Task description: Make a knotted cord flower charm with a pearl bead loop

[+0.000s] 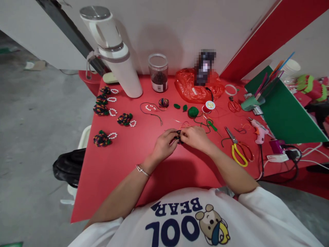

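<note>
A small dark yarn piece point(179, 137) is pinched between my left hand point(164, 144) and my right hand point(194, 138), over the middle of the red table point(123, 171). Fingers of both hands are closed on it and cover much of it. Just beyond them lies a thin needle point(178, 121) with red thread. A green yarn ball point(193, 112), two green leaf pieces point(185, 107) and a multicolour yarn ball point(163, 102) rest farther back. Several multicolour yarn flowers point(102, 139) with white bead loops point(112, 136) sit at the left.
Yellow-handled scissors point(239, 156), a pink glue gun point(259, 132) and a power strip point(277, 157) lie at right. A white bottle point(125, 73), clear jar point(158, 73), red bag point(185, 85) and thread spool point(210, 105) stand along the back.
</note>
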The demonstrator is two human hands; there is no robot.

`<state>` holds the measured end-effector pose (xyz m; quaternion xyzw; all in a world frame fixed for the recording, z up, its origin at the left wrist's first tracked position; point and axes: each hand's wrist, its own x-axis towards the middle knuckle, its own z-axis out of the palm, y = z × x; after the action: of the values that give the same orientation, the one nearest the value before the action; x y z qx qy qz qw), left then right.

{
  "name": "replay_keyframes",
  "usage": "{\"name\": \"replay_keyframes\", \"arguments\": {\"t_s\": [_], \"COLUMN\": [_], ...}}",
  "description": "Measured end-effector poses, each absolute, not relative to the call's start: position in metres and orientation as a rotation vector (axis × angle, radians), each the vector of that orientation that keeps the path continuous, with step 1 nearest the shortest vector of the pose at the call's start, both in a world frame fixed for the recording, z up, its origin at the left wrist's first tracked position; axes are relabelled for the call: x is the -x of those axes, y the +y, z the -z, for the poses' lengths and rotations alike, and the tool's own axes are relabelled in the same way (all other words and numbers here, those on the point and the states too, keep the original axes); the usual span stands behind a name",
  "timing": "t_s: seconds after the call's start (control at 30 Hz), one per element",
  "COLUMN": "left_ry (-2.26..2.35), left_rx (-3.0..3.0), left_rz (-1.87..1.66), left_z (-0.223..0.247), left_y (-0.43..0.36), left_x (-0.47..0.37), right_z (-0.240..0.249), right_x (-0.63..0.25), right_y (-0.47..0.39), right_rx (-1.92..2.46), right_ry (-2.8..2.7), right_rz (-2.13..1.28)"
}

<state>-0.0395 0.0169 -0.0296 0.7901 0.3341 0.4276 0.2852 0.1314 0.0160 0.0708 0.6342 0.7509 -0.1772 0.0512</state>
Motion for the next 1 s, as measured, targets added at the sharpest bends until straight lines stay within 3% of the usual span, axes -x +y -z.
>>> {"name": "replay_keyframes", "arguments": {"t_s": [0.4, 0.77, 0.87, 1.0], "left_ry": [0.881, 0.898, 0.912, 0.958], "left_rx": [-2.103, -2.127, -2.129, -2.155], "left_rz": [-1.124, -1.073, -1.079, -1.044], "left_z": [0.026, 0.021, 0.022, 0.022], "left_y": [0.017, 0.015, 0.014, 0.012], "left_x": [0.040, 0.039, 0.039, 0.041], "right_z": [-0.037, -0.023, -0.026, -0.024], "right_x": [-0.131, -0.142, -0.147, -0.163], "right_y": [0.003, 0.005, 0.003, -0.009], "right_rx": [-2.321, -2.417, -2.518, -2.703], "right_ry": [2.276, 2.129, 2.180, 2.304], "right_rz": [0.786, 1.760, 1.671, 1.311]}}
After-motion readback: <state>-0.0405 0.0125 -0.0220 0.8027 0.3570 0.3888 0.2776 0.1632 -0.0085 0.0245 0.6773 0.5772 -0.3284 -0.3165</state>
